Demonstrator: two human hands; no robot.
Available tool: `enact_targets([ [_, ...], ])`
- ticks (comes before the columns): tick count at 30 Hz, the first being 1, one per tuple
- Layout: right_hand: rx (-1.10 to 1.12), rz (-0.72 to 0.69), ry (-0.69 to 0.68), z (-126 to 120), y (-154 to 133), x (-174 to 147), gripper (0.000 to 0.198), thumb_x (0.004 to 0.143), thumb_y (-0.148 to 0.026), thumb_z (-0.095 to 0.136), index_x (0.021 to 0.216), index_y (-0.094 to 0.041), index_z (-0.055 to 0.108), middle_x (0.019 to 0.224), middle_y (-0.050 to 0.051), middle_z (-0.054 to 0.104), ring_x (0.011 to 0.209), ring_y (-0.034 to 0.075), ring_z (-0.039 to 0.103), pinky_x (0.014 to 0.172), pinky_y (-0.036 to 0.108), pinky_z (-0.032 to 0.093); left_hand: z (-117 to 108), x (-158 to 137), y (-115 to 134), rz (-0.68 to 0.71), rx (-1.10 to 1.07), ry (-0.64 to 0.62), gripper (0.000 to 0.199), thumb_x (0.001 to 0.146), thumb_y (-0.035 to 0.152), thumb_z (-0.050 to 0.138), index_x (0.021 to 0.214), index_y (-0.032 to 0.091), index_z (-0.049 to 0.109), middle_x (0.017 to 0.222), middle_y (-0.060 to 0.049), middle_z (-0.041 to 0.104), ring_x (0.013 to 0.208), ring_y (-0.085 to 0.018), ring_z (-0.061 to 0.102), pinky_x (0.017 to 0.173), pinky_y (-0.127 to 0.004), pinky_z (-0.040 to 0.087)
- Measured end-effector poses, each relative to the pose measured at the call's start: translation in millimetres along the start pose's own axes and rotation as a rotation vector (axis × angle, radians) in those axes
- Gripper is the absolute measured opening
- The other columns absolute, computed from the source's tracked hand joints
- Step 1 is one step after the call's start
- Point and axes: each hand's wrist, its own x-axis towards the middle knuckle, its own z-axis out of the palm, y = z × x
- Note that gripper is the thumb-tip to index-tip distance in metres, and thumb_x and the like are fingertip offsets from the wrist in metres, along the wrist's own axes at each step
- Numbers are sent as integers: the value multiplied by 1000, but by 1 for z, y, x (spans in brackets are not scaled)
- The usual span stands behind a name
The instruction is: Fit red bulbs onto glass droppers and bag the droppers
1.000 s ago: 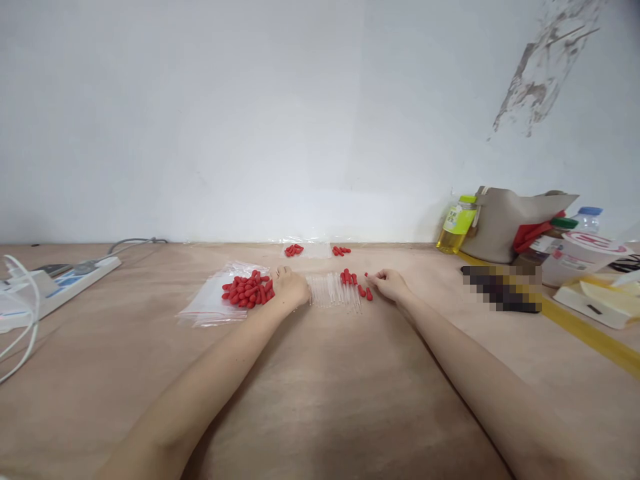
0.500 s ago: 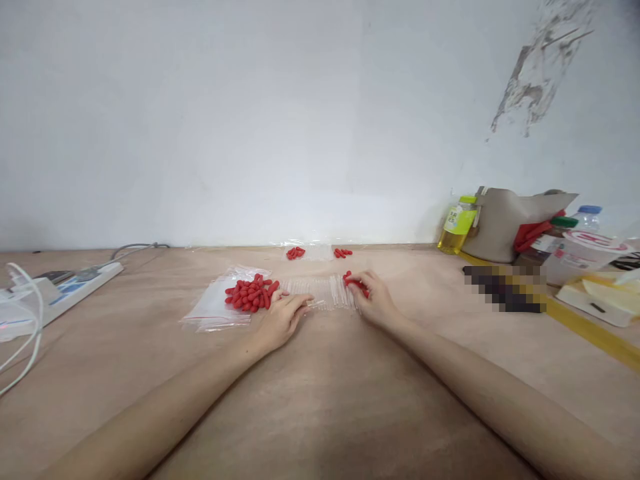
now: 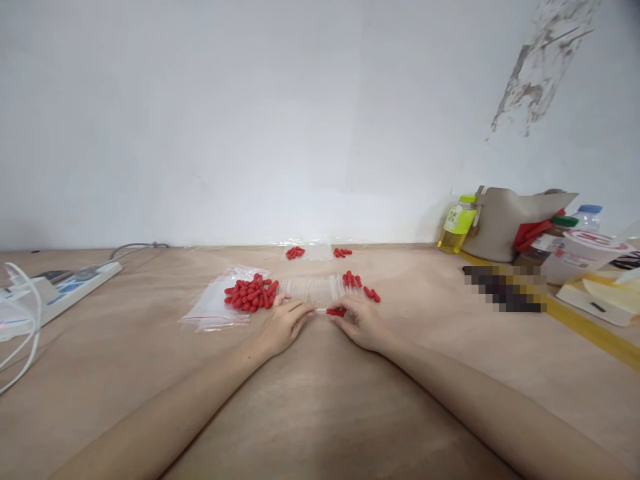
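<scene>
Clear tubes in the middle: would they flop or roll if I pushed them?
The clear tubes probably wouldn't flop: they look straight. They're likely light, being so thin. One might roll or slide, but others lying close alongside could block it.

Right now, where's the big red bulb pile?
In the head view, the big red bulb pile sits left of centre, at the right edge of the plastic bags, beyond and left of the left hand.

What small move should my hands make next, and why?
Probably ease the right hand leftward, pressing its red bulb onto the clear tube in the left hand: the two line up end to end, though whether they already join is too small to tell.
</scene>
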Motion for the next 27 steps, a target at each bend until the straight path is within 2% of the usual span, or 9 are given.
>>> enact_targets([
  [10, 19, 14, -8, 3, 3, -1, 14, 81, -24, 50, 88, -19, 62, 80, 5, 60, 73, 14, 56, 67, 27, 45, -3, -1, 1, 124, 37, 25, 25, 87, 14, 40, 104, 18, 57, 89, -4, 65, 79, -14, 55, 80, -33, 33],
  [16, 3, -55, 19, 5, 5, -4, 16, 84, -21, 45, 88, -19, 60, 81, 5, 59, 75, 14, 55, 68, 27, 45, -10, 1, 7, 160, 126, -16, 34, 82, 6, 38, 106, 19, 57, 91, -3, 65, 77, -14, 56, 77, -31, 37],
  [21, -72, -115, 8, 7, 7, -7, 15, 83, -21, 47, 87, -18, 60, 79, 6, 59, 75, 15, 53, 70, 29, 44, -18, 2, 14, 186, 207, -18, 33, 81, 6, 40, 103, 20, 59, 84, -2, 65, 73, -13, 55, 75, -30, 38],
  [27, -67, -151, -33, 7, 6, -8, 13, 83, -21, 47, 85, -18, 60, 78, 5, 59, 75, 15, 53, 69, 28, 44, -12, 2, 10, 250, 203, -8, 32, 81, 4, 37, 100, 18, 59, 79, -3, 65, 67, -13, 55, 72, -31, 36],
])
